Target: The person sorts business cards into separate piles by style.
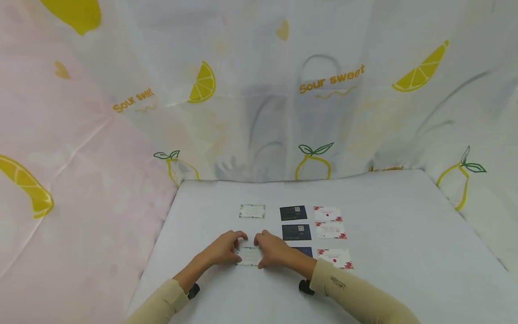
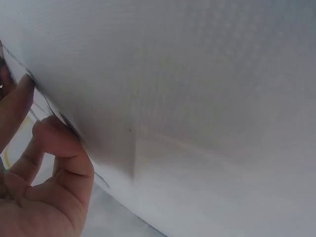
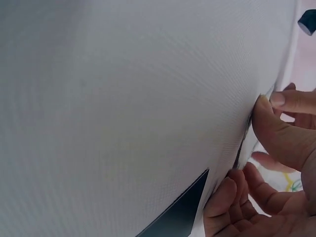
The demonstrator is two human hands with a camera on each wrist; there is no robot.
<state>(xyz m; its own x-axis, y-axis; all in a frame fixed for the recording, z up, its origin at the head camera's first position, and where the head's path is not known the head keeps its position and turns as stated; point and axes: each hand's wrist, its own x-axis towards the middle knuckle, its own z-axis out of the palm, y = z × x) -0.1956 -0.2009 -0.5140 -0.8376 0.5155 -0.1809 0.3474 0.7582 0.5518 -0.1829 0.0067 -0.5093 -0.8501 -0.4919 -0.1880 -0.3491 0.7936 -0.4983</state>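
Note:
A white card with a floral border (image 1: 248,256) lies on the white table between my two hands. My left hand (image 1: 224,247) holds its left side with curled fingers, the thumb near the lower corner. On the opposite side my right hand (image 1: 277,250) holds the card the same way, thumb low and fingers by the top edge. In the right wrist view the card (image 3: 248,140) shows only as a thin strip beside the right thumb (image 3: 276,131). The left wrist view shows the left hand (image 2: 54,182) at the card's edge.
Another floral-bordered card (image 1: 252,211) lies farther back. To the right runs a column of dark cards, the top one (image 1: 293,213) and middle one (image 1: 296,232) in full, the nearest (image 1: 304,251) partly behind my right hand. Beside them are white cards with red flowers (image 1: 331,230). Lemon-print cloth (image 1: 259,112) hangs behind.

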